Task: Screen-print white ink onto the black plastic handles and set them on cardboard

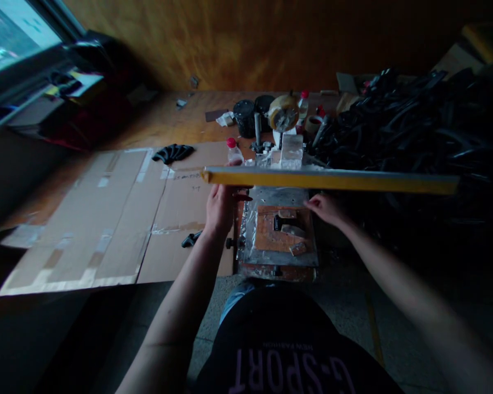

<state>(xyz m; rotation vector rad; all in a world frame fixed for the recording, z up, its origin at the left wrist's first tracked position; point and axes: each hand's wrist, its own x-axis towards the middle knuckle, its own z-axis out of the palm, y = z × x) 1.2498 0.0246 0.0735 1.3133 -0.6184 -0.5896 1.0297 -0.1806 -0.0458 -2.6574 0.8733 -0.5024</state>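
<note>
My left hand (221, 209) reaches forward over the left edge of a grey metal plate (250, 257). A yellow-edged bar (332, 180) crosses the view and hides part of it; the fingers that show are stretched out. Just beyond the fingertips is a small clear bottle (234, 154) with a red cap; whether they touch it I cannot tell. My right hand (325, 209) is at the plate's right edge, fingertips pinched together, with anything between them too small to make out. On the plate lies a brown board (265, 238) with a small black part (277, 222) among light blocks.
Black curved parts (402, 131) are heaped at right. Flattened cardboard (119, 219) covers the left side, bearing several black parts (173, 154) and another black piece (191, 239). Behind the plate stand dark tubs (244, 117), a tape-wrapped round object (283, 112) and another red-capped bottle (303, 105).
</note>
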